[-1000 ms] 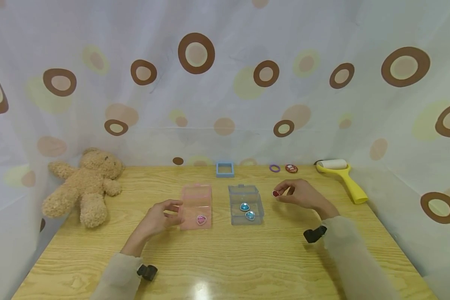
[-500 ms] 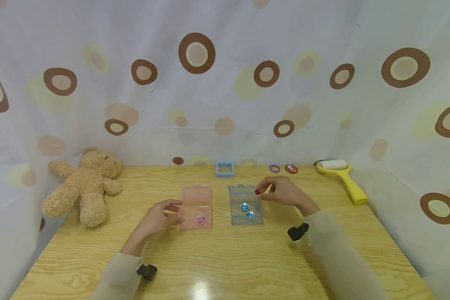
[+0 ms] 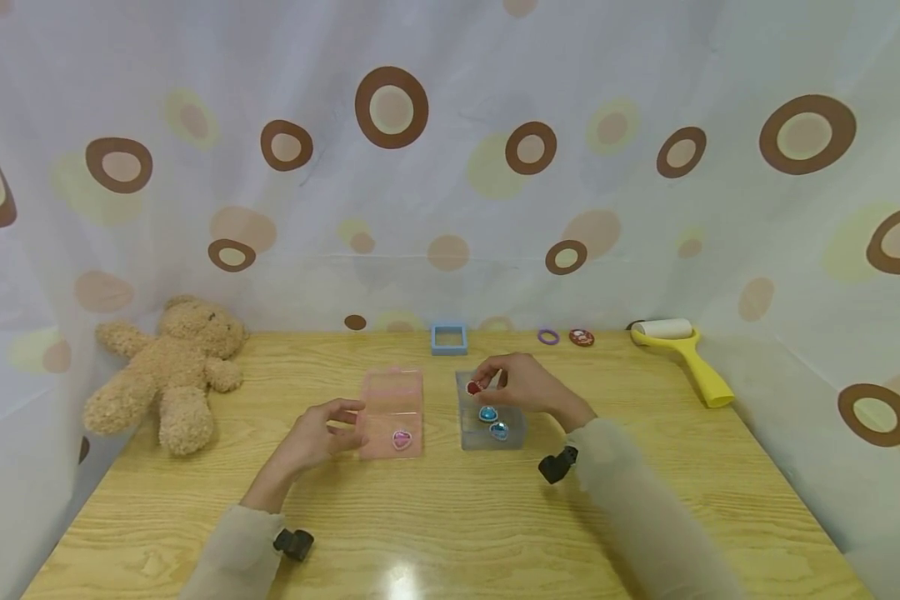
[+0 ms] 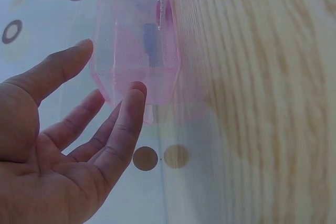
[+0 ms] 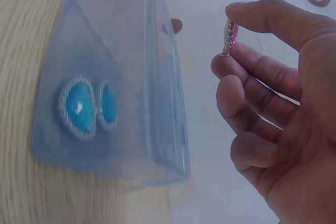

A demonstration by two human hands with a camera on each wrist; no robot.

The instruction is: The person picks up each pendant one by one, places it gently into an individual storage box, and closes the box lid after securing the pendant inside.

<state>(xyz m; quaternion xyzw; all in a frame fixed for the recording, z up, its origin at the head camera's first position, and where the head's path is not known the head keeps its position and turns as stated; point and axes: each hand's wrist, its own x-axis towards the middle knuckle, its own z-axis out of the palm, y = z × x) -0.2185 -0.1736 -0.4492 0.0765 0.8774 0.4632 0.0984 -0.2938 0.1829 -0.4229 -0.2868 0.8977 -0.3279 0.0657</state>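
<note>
My right hand [image 3: 528,385] pinches a red gem [image 3: 473,387] with a pale beaded rim between thumb and fingertips, over the back part of the opened clear blue-grey box [image 3: 471,440]. The right wrist view shows the red gem [image 5: 229,38] edge-on, apart from the box wall. Two blue gems, one farther back [image 3: 488,413] and one nearer [image 3: 499,431], lie in that box's front part. My left hand [image 3: 315,435] holds nothing; its relaxed fingers are right at the left edge of the opened clear pink box [image 3: 378,442]. A pink heart-shaped gem [image 3: 402,440] lies in the pink box.
A teddy bear [image 3: 183,367] leans at the far left. Along the back are a light-blue square frame [image 3: 449,350], a purple ring [image 3: 548,337] and a round red badge [image 3: 581,337]. A yellow-handled lint roller [image 3: 697,367] lies at the back right.
My right hand has carried the red gem leftward, from right of the blue-grey box to above its back part. My left hand stays by the pink box.
</note>
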